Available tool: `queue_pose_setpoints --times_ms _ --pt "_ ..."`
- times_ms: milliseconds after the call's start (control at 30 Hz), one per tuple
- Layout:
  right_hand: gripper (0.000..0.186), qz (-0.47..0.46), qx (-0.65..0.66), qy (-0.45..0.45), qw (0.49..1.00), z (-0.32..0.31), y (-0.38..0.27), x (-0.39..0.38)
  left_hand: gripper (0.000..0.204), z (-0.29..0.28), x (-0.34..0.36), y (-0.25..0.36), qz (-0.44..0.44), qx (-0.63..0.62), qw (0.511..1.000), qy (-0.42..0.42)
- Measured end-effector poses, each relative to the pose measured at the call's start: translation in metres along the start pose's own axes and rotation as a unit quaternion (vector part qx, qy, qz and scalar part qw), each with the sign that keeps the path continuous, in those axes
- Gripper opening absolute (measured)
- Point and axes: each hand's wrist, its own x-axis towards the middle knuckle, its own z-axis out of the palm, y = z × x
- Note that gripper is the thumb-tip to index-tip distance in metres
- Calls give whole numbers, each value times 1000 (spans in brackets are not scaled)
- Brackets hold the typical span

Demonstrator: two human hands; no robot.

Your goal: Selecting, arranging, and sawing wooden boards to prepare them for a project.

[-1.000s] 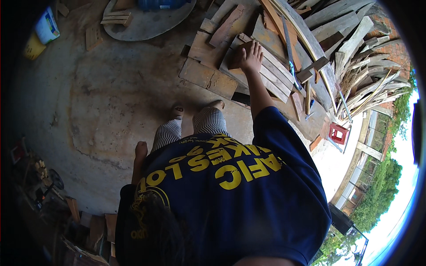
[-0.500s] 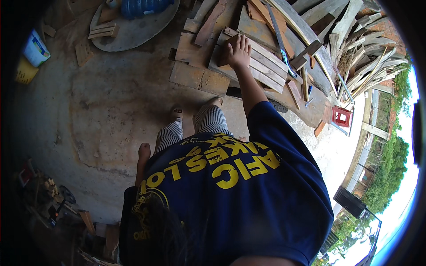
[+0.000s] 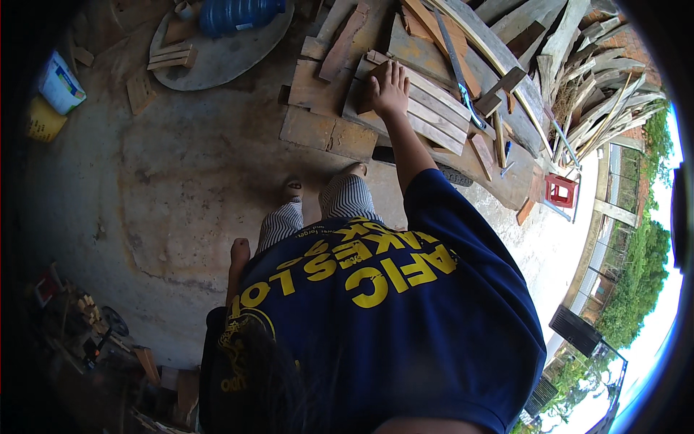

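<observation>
My right hand [image 3: 390, 92] lies with its fingers open and stretched over a small brown wood block [image 3: 374, 72], which is on a group of pale slats [image 3: 439, 119] among the boards at upper right. Just right of these slats lies a long metal tool with a light-blue handle [image 3: 471, 108]. My left hand [image 3: 240, 252] hangs low beside my body, away from the boards; its fingers are too foreshortened to tell whether they hold anything.
A round slab [image 3: 217, 72] bears a blue water jug [image 3: 238, 16] at top left. Buckets [image 3: 61, 83] stand at far left. A tall woodpile [image 3: 571, 94] and a red stool [image 3: 560, 189] are at right, scrap wood [image 3: 97, 318] at lower left.
The view has shifted a little, so the boards sit further left and slightly higher than a second ago. My right hand has stayed on the same wood; my left hand still hangs low.
</observation>
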Motion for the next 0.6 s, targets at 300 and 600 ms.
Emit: queue_pose_setpoints --times_ms 300,600 --pt "68 9 83 4 997 -19 -5 -6 36 -5 7 8 -23 -13 1000 -16" --pt "38 90 244 217 941 -78 86 -110 36 -6 53 66 97 97 990 -17"
